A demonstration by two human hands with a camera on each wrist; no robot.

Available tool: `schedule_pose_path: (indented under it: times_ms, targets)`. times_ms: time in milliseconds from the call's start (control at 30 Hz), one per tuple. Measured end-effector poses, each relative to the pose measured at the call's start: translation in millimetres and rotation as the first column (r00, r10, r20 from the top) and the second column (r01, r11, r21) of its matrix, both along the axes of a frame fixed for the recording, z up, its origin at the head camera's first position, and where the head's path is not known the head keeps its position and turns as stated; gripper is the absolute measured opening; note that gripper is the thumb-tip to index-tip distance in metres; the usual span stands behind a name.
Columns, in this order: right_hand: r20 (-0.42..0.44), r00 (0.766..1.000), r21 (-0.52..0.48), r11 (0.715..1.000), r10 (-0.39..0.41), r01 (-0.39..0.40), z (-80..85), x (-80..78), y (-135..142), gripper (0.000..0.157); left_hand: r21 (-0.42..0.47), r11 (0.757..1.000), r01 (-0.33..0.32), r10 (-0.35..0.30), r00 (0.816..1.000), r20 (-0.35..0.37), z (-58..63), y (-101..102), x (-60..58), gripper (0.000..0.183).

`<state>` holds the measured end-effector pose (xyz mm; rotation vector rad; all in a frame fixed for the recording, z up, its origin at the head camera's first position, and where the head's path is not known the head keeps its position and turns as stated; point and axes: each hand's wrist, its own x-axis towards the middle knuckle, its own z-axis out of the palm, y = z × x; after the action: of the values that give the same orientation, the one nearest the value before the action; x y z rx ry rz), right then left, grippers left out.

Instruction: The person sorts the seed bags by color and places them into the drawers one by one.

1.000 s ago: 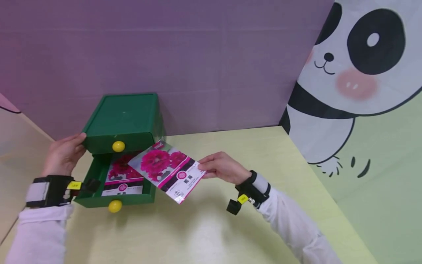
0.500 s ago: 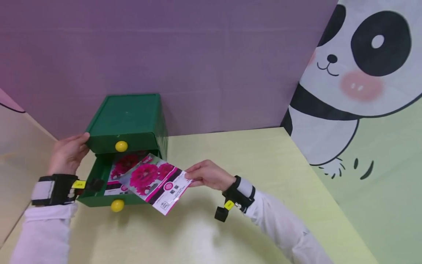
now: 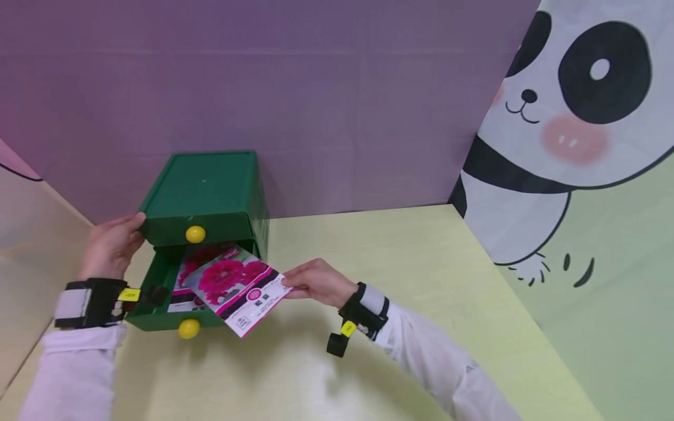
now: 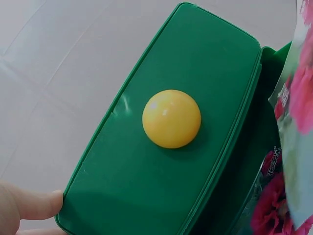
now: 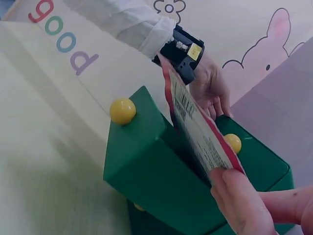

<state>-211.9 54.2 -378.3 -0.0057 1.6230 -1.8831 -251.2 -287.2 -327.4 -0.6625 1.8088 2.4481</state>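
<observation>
A green drawer cabinet with yellow knobs stands at the left of the table, its lower drawer pulled out. My left hand holds the cabinet's upper front left corner, its thumb against the edge in the left wrist view. Between thumb and fingers, my right hand pinches one end of a flower seed packet with pink blooms. That packet slants over the drawer's right part. A similar packet lies inside the drawer, partly covered. Seen from the right wrist, the held packet is nearly edge-on.
Behind the cabinet rises a purple wall covering. A pale yellow tabletop extends to the right. On the right a light green wall panel shows a panda drawing. A yellow knob sticks out from the lower drawer.
My right hand has moved left and slightly down with the seed packet, bringing it further over the lower drawer and covering more of the other packet. The left hand keeps its place on the cabinet.
</observation>
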Motion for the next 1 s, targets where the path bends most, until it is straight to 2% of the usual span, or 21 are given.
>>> schedule_pose_path:
  times_ms: [100, 467, 700, 1000]
  targets:
    - [0.022, 1.000, -0.034, 0.999, -0.016, 0.017, 0.2, 1.4, -6, 0.029, -0.018, 1.000, 0.006, -0.006, 1.000, -0.001, 1.4, 1, 1.2, 0.092]
    - [0.080, 0.993, -0.166, 0.981, -0.088, 0.101, 8.9, 10.0, -25, 0.028, -0.029, 1.000, 0.006, -0.007, 1.000, -0.010, 7.7, 6, 7.2, 0.094]
    - [0.127, 0.988, -0.204, 0.973, -0.086, 0.111, 12.2, 10.8, -33, 0.030, -0.029, 1.000, 0.005, -0.005, 1.000, -0.001, 7.8, 6, 7.1, 0.094]
    - [0.171, 0.985, -0.246, 0.966, -0.036, 0.078, 17.8, 10.1, -32, 0.033, -0.023, 1.000, 0.005, -0.005, 1.000, -0.008, 7.6, 6, 7.5, 0.094]
